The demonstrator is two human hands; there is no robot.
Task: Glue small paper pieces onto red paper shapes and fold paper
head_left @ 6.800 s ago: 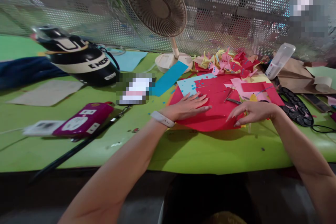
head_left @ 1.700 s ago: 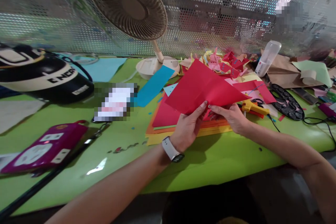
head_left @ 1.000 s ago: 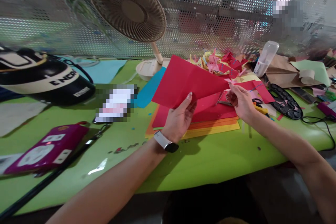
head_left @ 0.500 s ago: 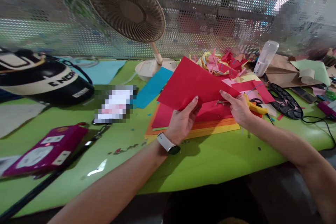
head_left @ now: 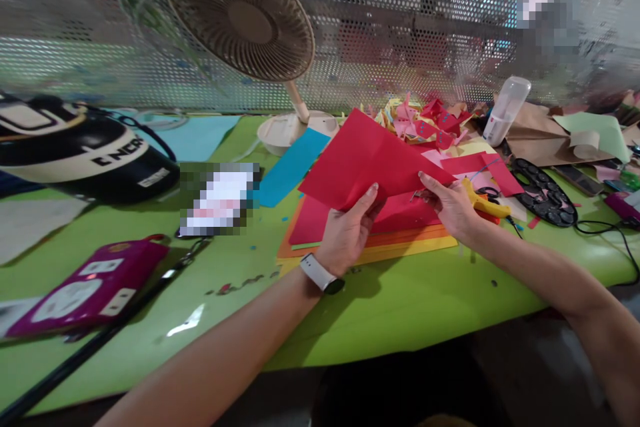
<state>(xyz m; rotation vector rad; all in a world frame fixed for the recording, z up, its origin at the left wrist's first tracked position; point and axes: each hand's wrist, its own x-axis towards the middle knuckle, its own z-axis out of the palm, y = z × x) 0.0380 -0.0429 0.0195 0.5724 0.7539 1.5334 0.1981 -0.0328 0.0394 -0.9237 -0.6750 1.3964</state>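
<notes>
A red paper sheet (head_left: 360, 160) is held tilted above a stack of coloured paper (head_left: 410, 239) whose red, orange and yellow edges show. My left hand (head_left: 350, 230), below a white-strapped watch (head_left: 320, 273), pinches the sheet's lower edge, thumb on top. At the sheet's right end my right hand (head_left: 447, 203) grips the corner between thumb and fingers. Small metal scissor-like tips (head_left: 416, 195) stick out beside the right fingers; what they belong to is mostly hidden. A yellow tool (head_left: 485, 203) lies just past the right hand.
A fan (head_left: 295, 130) stands behind the sheet, with a blue paper strip (head_left: 293, 167) near it. Folded paper pieces (head_left: 425, 121), a bottle (head_left: 507, 110) and a black palette (head_left: 545, 193) are at right. Left are a phone (head_left: 223, 200), purple power strip (head_left: 90, 287) and black bag (head_left: 80, 147).
The red sheet has shifted very slightly and bends a little more near its middle. Both hands keep nearly the same place and grip.
</notes>
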